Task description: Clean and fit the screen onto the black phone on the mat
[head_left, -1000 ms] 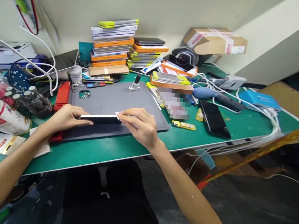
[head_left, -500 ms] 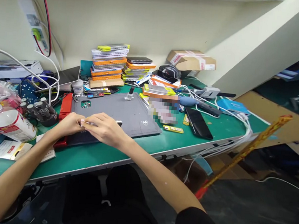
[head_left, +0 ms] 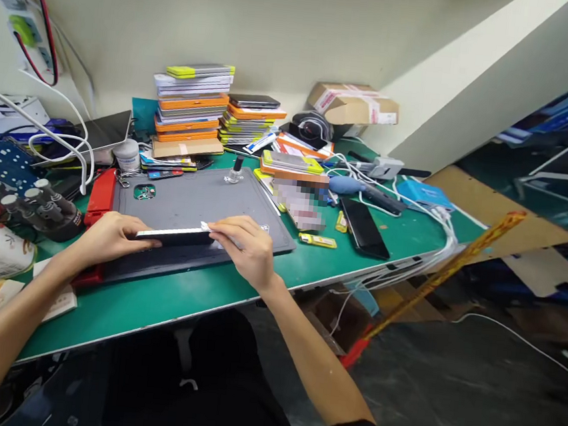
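Observation:
A phone point(head_left: 174, 234) stands on its long edge on the grey work mat point(head_left: 199, 198). My left hand point(head_left: 103, 239) grips its left end, fingers wrapped round it. My right hand point(head_left: 245, 246) sits at the phone's right end, pinching a small white wipe or tab point(head_left: 205, 226) against the phone's top edge. Both hands rest over the mat's near half.
Stacks of orange and grey phone cases point(head_left: 191, 107) stand at the back. A black phone point(head_left: 363, 227), yellow lighters point(head_left: 316, 241), white cables point(head_left: 428, 227), a small bottle point(head_left: 235, 170), a red tool tray point(head_left: 101, 195) and a cardboard box point(head_left: 352, 104) crowd the green table point(head_left: 180, 297).
My right hand slid left along the phone's edge to meet the left hand, then back to the right end. The camera view shifted too.

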Tool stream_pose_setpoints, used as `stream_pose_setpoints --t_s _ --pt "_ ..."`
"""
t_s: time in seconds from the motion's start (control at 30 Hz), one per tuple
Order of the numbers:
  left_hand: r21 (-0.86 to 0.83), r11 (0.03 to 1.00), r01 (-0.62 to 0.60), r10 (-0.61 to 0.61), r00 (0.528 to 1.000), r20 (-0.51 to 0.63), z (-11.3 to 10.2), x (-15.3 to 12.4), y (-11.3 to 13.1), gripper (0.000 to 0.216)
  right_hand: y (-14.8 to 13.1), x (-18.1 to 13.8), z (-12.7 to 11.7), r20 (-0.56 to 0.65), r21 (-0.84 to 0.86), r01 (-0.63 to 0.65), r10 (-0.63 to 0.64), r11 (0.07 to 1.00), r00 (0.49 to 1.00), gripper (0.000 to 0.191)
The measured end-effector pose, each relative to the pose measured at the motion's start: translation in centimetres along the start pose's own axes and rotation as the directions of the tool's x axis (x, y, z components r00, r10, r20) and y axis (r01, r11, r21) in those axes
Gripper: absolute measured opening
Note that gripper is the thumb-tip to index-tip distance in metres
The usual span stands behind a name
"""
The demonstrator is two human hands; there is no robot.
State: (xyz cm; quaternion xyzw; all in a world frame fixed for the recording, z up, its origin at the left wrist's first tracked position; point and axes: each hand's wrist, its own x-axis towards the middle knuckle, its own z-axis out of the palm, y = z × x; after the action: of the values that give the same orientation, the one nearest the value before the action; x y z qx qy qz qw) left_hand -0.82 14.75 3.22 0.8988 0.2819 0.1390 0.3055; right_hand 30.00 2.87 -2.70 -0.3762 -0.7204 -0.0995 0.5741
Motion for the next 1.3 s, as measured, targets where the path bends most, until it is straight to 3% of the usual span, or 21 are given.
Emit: stream_pose_setpoints --t_s 0.2,0.33,0.6,0.77,0.87,0.97,1.07,1.13,1.2,1.3 --pt "0.052 0.996 -0.072 0.073 0.997 -0.015 0.0 -0.2 0.1 0.037 -0.5 -0.5 -0.7 -0.008 -0.006 -0.049 0.049 0.999 0.999 0.025" --pt "0.067 0.995 -0.073 0.074 0.997 -0.005 -0.1 -0.2 0.3 0.040 -0.4 -0.6 -1.3 -0.015 -0.023 -0.115 0.115 0.993 0.993 0.024" --pt "0.071 0.997 -0.037 0.037 0.999 0.002 0.1 -0.1 0.7 0.050 -0.7 -0.3 -1.7 0.061 -0.031 -0.093 0.095 0.995 0.994 0.029" --pt "0.128 0.985 0.114 -0.102 0.990 -0.098 0.8 -0.3 0.3 0.075 -0.5 -0.8 -1.4 0.093 -0.092 -0.239 0.247 0.967 0.965 0.023" --pt "0.292 0.951 0.102 -0.045 0.980 -0.196 1.3 -0.2 0.0 0.077 -0.2 -1.4 -1.2 0.130 -0.143 -0.331 0.350 0.933 0.928 0.016" --pt "0.564 0.824 0.043 0.086 0.976 -0.200 2.0 0.2 0.4 0.057 0.0 -2.2 -1.1 0.205 -0.218 -0.344 0.388 0.913 0.899 0.017" --pt "0.804 0.590 0.075 0.043 0.991 -0.124 2.8 0.4 2.0 0.050 0.2 -2.9 -1.2 0.254 -0.256 -0.313 0.376 0.914 0.891 0.025" --pt "0.859 0.502 0.095 0.054 0.988 -0.141 3.6 -0.4 4.0 0.046 0.2 -3.3 -1.4 0.271 -0.254 -0.292 0.357 0.922 0.894 0.031" --pt "0.860 0.490 0.140 0.127 0.965 -0.229 5.0 -2.4 6.5 0.037 0.2 -3.6 -1.8 0.297 -0.243 -0.278 0.344 0.929 0.890 0.036" --pt "0.769 0.612 0.182 0.210 0.901 -0.380 8.5 -7.7 10.6 0.031 -0.1 -3.8 -2.5 0.328 -0.222 -0.287 0.348 0.932 0.878 0.042"
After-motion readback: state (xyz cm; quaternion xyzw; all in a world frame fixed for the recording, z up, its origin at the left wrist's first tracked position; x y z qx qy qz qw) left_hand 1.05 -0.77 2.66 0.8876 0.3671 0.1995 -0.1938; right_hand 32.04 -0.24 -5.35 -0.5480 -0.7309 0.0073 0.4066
